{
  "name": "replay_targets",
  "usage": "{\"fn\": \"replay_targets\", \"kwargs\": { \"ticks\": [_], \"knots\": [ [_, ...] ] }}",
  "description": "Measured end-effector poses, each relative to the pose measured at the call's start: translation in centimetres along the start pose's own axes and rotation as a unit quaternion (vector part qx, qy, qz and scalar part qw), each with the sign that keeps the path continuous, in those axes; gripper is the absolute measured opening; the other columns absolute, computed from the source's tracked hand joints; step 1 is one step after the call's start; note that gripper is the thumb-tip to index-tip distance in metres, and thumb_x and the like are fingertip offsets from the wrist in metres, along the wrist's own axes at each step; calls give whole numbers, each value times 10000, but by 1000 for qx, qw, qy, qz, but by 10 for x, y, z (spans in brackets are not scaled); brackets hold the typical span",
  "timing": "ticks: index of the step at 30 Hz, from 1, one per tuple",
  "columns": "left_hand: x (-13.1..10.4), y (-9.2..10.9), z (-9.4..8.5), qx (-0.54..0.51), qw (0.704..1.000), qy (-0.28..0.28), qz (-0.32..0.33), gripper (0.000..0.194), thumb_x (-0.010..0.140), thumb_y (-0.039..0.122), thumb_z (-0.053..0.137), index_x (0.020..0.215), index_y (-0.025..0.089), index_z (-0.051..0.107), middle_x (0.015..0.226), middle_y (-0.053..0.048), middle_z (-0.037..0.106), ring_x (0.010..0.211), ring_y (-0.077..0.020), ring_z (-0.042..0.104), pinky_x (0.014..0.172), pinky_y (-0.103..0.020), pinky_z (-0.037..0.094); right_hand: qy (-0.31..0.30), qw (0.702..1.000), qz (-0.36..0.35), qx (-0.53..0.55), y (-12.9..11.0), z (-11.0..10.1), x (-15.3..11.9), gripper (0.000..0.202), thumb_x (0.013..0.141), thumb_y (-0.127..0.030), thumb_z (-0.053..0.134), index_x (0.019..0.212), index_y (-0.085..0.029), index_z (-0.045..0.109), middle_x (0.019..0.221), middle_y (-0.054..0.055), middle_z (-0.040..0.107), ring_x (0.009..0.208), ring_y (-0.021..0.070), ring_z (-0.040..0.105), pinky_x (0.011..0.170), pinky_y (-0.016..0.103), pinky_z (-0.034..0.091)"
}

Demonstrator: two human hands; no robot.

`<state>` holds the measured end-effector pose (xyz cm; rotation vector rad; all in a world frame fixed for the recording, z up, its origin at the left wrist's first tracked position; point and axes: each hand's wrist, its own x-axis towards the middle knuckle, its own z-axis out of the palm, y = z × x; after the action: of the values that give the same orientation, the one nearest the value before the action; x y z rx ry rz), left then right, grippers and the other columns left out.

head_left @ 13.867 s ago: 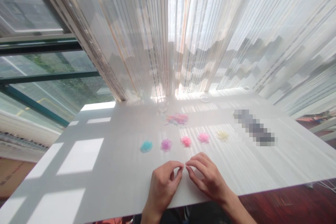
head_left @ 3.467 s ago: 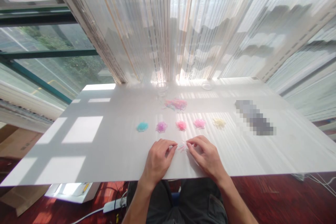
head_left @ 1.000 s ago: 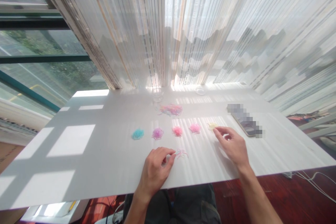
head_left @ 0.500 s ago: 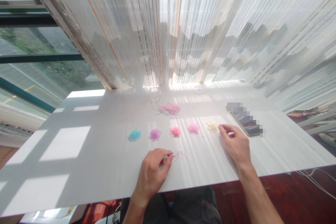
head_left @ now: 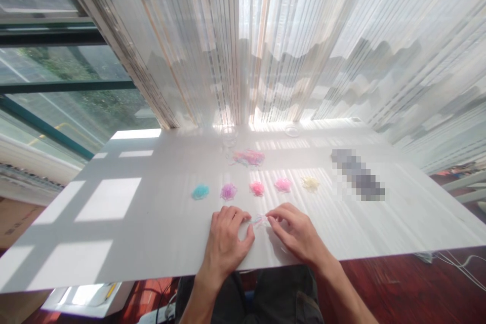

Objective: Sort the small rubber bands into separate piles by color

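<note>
White table (head_left: pixel 163 233), thin pink-and-blue strands (head_left: pixel 259 220)

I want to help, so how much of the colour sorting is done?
Five piles look sorted: blue pile, purple pile, red-pink pile, light pink pile, yellow pile. The left hand and right hand are at a small mixed bunch. That bunch and the bigger mixed pile behind the row seem left to sort.
</note>
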<state>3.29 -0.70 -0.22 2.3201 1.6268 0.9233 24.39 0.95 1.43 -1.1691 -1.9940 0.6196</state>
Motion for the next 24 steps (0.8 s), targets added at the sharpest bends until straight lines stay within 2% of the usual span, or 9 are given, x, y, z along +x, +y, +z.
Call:
{"fn": "replay_targets", "kwargs": {
  "ticks": [6, 11, 18, 24],
  "knots": [
    [0, -1, -1, -11, 1000, -17, 2, 96, 958, 146, 597, 899, 213, 632, 866, -21, 679, 862, -229, 610, 786, -382, 387, 28, 999, -24, 9, 4, 21, 5, 165, 949, -138, 575, 1005, -229, 700, 897, 43, 663, 809, 188, 671, 747, 306, 576],
    [0, -2, -3, -27, 999, -25, 14, 131, 1013, 162, 526, 917, 207, 602, 888, -33, 671, 848, -226, 591, 771, -372, 407, 29, 999, -18, 14, 4, 21, 2, 162, 975, -163, 559, 1015, -224, 704, 912, 51, 651, 827, 189, 667, 758, 316, 586],
    [-1, -3, -4, -72, 997, -10, 35, 142, 1040, 188, 490, 965, 205, 610, 888, -37, 685, 808, -206, 622, 755, -350, 455, 34, 997, -59, 18, 6, 22, -2, 145, 956, -202, 634, 1077, -240, 706, 929, 62, 665, 837, 201, 679, 731, 318, 594],
    [-2, -2, -4, -88, 995, -17, 35, 162, 1054, 214, 485, 969, 206, 623, 853, -34, 690, 761, -194, 626, 718, -338, 474, 27, 997, -66, 19, 8, 23, -2, 107, 974, -198, 620, 1009, -246, 708, 889, 53, 679, 822, 198, 681, 711, 311, 589]
  ]
}}
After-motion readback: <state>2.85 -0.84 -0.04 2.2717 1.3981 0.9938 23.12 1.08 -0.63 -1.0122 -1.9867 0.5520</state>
